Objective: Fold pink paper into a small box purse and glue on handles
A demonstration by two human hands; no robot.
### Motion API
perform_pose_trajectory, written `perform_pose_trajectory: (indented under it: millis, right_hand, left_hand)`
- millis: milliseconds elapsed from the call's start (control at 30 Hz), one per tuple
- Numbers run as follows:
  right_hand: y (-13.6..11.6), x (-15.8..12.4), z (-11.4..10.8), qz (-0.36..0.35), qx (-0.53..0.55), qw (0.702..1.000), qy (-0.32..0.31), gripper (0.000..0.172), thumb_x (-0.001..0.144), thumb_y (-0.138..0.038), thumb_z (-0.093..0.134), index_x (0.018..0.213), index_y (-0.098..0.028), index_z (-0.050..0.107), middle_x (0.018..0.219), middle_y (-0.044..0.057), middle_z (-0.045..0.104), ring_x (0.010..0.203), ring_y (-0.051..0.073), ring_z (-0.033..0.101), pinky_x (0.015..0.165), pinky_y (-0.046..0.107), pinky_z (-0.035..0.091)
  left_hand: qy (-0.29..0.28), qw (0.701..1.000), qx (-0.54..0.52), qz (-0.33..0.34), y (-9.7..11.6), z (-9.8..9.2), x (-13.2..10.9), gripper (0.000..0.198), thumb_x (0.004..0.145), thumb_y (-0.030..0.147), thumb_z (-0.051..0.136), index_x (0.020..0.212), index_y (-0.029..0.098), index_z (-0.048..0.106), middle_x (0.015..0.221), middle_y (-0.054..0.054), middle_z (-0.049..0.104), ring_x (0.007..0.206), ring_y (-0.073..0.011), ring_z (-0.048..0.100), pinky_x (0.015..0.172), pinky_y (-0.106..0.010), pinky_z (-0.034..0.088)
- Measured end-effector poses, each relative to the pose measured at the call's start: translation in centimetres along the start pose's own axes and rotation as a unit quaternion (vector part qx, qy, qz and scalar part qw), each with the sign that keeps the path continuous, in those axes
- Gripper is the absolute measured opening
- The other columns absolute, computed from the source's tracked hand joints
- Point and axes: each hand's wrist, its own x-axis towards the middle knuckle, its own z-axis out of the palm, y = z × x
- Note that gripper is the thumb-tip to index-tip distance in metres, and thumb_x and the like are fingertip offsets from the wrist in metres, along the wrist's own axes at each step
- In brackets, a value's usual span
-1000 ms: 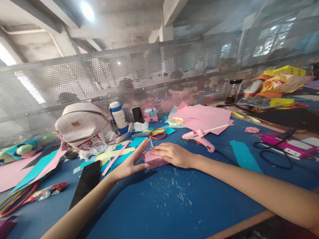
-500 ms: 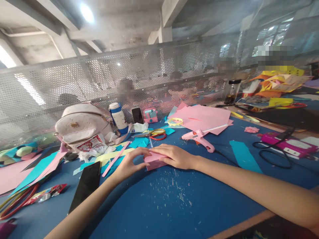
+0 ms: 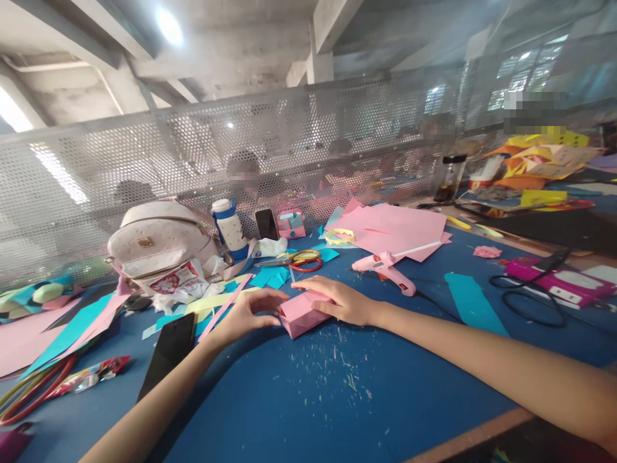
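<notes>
A small folded pink paper box (image 3: pixel 304 313) lies on the blue tabletop, tilted slightly, its left end showing an opening. My right hand (image 3: pixel 344 301) wraps over its right part, thumb at the front and fingers across the top. At the left end, my left hand (image 3: pixel 250 313) curves its thumb and fingertips around the box's edge; the exact contact of the fingertips is partly hidden. Just beyond my right hand lies a pink hot glue gun (image 3: pixel 385 267) with a glue stick in it. Scissors (image 3: pixel 284 258) with orange-red handles rest behind the box.
A black phone (image 3: pixel 168 354) lies beside my left forearm. Behind are a pale backpack (image 3: pixel 159 241), a bottle (image 3: pixel 229 228), and pink sheets (image 3: pixel 395 225). A blue strip (image 3: pixel 472 302) and magenta power strip (image 3: pixel 554 280) are on the right. A perforated metal screen (image 3: pixel 289 141) bounds the table.
The pink box has turned and come slightly nearer, so more of its top and left end shows. My left hand has drawn back a little to the left.
</notes>
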Motion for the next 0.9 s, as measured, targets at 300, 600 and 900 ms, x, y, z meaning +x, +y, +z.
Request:
perform_pose_trajectory:
  millis: [300, 600, 900]
  right_hand:
    - [-0.8, 0.2, 0.3, -0.013, 0.029, 0.999, -0.01, 0.044, 0.098, -0.033, 0.047, 0.141, -0.023, 0.044, 0.136, 0.011, 0.054, 0.127, 0.024, 0.046, 0.108, 0.045, 0.035]
    - [-0.6, 0.1, -0.1, -0.024, 0.03, 0.999, -0.032, 0.043, 0.098, -0.036, 0.046, 0.138, -0.021, 0.046, 0.131, 0.011, 0.056, 0.12, 0.024, 0.048, 0.105, 0.045, 0.036]
    - [-0.6, 0.1, 0.0, -0.018, 0.035, 0.999, -0.035, 0.043, 0.098, -0.037, 0.045, 0.138, -0.021, 0.046, 0.131, 0.01, 0.055, 0.12, 0.023, 0.048, 0.105, 0.043, 0.035]
  left_hand:
    - [0.014, 0.999, 0.046, -0.007, -0.3, 1.4, 0.5, 0.042, 0.073, 0.035, 0.079, 0.11, 0.018, 0.067, 0.098, -0.007, 0.071, 0.086, -0.0206, 0.066, 0.085, -0.038, 0.053]
    - [-0.018, 0.998, 0.057, 0.012, 0.3, 0.3, 0.3, 0.046, 0.071, 0.032, 0.081, 0.114, 0.02, 0.067, 0.114, -0.01, 0.068, 0.099, -0.0236, 0.064, 0.089, -0.038, 0.052]
    - [-0.014, 0.998, 0.067, 0.015, 0.0, 0.5, 0.3, 0.044, 0.073, 0.032, 0.08, 0.113, 0.019, 0.067, 0.112, -0.009, 0.068, 0.096, -0.0223, 0.064, 0.089, -0.038, 0.051]
